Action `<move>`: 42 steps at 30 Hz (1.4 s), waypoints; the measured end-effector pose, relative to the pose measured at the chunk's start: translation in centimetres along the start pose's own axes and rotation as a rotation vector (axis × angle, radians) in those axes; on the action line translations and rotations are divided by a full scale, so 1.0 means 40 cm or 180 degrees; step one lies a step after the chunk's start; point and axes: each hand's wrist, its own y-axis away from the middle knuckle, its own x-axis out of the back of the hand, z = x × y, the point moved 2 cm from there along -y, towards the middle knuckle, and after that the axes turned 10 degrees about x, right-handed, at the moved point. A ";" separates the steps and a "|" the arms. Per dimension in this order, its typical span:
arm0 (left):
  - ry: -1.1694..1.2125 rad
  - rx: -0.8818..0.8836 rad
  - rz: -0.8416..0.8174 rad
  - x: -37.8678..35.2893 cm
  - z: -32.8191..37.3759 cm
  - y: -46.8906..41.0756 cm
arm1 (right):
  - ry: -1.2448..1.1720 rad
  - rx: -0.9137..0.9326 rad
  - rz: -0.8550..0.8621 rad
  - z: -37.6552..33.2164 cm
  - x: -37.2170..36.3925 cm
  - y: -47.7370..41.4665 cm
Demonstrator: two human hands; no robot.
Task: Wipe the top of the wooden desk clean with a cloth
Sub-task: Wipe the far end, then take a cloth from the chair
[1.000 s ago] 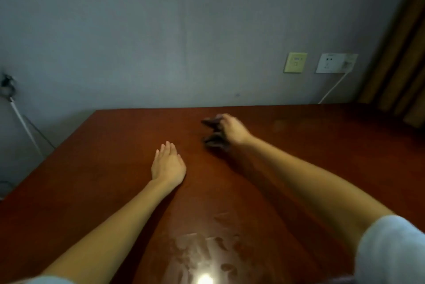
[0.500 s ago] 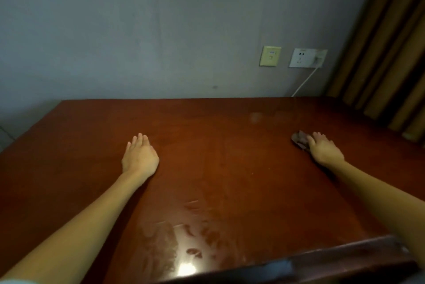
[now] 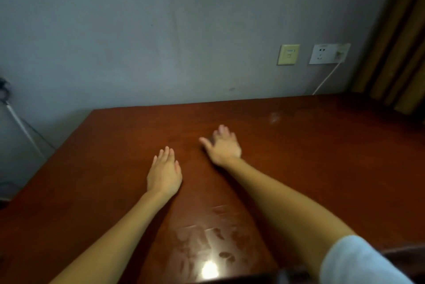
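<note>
I have open bench (image 3: 322, 180) toward the left and right edges; wall (image 3: 161, 42) shuts the far edge, curtain (image 3: 400, 53) crowds the far right corner.

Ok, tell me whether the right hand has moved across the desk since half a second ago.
Yes. The right hand has swept left: it was right of the wall sockets, now it is left of them, near the left hand.

On the desk (image 3: 322, 157), left hand (image 3: 164, 174) lies just beside right hand (image 3: 224, 149) — wall (image 3: 161, 30) behind.
</note>
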 end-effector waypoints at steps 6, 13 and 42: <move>-0.0034 0.0087 0.0050 0.013 -0.044 0.069 | -0.0819 0.0952 -0.0392 -0.222 -0.041 0.025; -0.0023 0.0100 -0.0032 0.027 -0.060 0.089 | -0.1599 0.0555 0.0710 0.033 0.176 0.103; 0.0283 0.0516 0.0229 0.034 -0.092 0.127 | -0.0719 0.1415 -0.0591 -0.295 -0.037 0.166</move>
